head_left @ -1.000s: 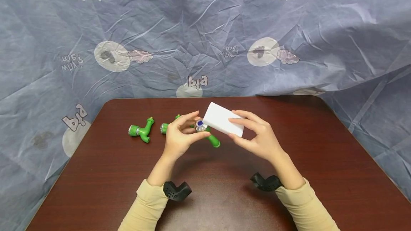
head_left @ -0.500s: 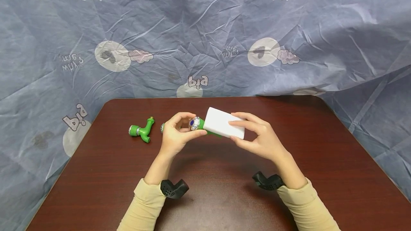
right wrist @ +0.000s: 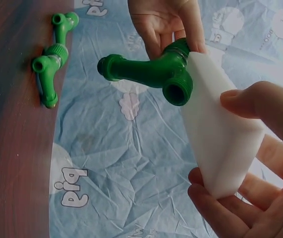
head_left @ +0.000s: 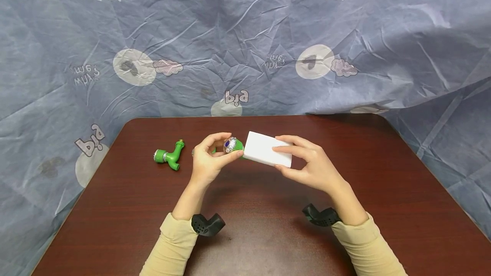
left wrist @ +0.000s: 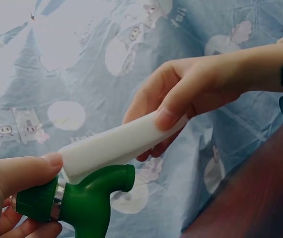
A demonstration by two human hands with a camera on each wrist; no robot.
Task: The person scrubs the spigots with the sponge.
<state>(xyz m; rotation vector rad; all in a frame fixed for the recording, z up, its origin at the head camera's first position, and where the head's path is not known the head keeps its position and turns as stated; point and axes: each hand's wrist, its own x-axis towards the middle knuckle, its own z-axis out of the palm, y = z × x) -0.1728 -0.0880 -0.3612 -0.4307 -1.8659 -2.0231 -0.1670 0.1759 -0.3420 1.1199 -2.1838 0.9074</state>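
My left hand (head_left: pixel 205 161) grips a green tap (head_left: pixel 238 145) by its knob, which has a silver rim and a blue centre. In the left wrist view, the tap's body and spout (left wrist: pixel 94 201) stick out beyond the thumb. My right hand (head_left: pixel 307 159) holds a white sponge block (head_left: pixel 264 149) between thumb and fingers. The sponge's near end lies against the tap beside the knob, close to my left thumb, and in the head view it covers most of the tap's body. From the right wrist, the tap's open outlet (right wrist: pixel 176 92) shows beside the sponge (right wrist: pixel 221 124).
On the brown table (head_left: pixel 245 233) another green tap (head_left: pixel 168 156) lies to the left. A further tap (head_left: pixel 193 152) is mostly hidden behind my left hand. A grey-blue printed cloth (head_left: pixel 245 46) hangs behind the table.
My left hand has shifted slightly left and turned the tap, so its knob tilts and its body now sits behind the sponge. The sponge has dropped slightly and tilts less.
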